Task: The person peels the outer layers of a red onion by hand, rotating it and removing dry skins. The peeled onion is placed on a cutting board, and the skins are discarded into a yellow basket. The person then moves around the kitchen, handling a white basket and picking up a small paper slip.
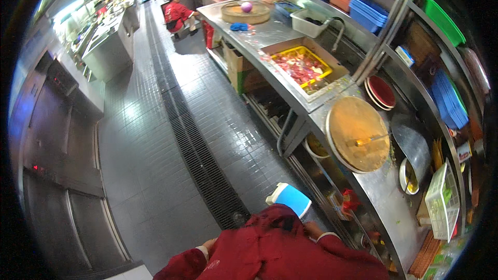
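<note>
My left hand hangs beside my red jacket. Most of it is hidden by the cloth, so I cannot see its fingers. Low on the right, my right hand shows below a white cuff, blurred and partly covered by the jacket. Just ahead of it a small blue and white plastic stool stands on the tiled floor, partly hidden by my body. To the right, a round wooden chopping block rests on the steel counter. On the block lies a tool with a wooden handle.
A floor drain grate runs ahead between steel cabinets and the counter. Red-and-white pieces fill a yellow basket in the sink. Farther on, a person in red squats by the counter. A white basket stands right.
</note>
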{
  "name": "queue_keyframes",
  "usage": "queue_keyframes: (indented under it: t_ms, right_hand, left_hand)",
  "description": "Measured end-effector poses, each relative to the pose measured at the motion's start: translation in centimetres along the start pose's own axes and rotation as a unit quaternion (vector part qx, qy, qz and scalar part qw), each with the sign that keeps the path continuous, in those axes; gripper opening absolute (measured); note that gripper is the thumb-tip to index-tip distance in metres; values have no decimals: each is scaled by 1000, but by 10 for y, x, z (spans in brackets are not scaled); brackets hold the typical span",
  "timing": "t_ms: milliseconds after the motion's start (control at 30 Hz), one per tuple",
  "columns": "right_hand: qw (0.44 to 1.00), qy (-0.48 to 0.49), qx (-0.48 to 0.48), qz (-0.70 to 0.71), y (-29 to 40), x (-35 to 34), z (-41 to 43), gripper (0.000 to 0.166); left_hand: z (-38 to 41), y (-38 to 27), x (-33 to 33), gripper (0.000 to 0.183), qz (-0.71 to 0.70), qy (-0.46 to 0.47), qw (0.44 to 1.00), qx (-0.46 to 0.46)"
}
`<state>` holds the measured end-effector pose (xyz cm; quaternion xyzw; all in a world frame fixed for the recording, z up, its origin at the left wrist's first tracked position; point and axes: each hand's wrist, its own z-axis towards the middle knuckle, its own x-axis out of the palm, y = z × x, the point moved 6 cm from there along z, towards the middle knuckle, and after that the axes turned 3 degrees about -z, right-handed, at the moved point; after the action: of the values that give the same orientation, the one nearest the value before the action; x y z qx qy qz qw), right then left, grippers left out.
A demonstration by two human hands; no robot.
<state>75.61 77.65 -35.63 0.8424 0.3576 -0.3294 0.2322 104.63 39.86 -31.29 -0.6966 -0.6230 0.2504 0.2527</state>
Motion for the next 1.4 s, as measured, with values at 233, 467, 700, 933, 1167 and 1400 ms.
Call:
queue_keyframes:
  t_ms: [233,467,700,933,1167,1400]
  right_hand:
    - [731,7,340,592,-1,-71,60,20]
    - [889,49,200,408,25,-160,272,23]
    - [909,33,96,404,46,-377,478,25]
    - [829,-41,81,552,130,-638,660,15]
    - [941,-4,95,324,135,-686,723,20]
    - [704,59,384,595,142,-668,726,11]
  left_hand:
    - [24,-8,-91,26,-87,-78,993,14]
    - [56,-40,-249,27,-145,-166,975,32]
    - [96,-148,-423,27,-131,-259,915,279]
    - [128,-200,-597,33,49,-403,909,93]
    - [146,-68,-753,35,-10,-334,881,-334]
    - [251,-95,-1026,21,-29,-314,900,-300]
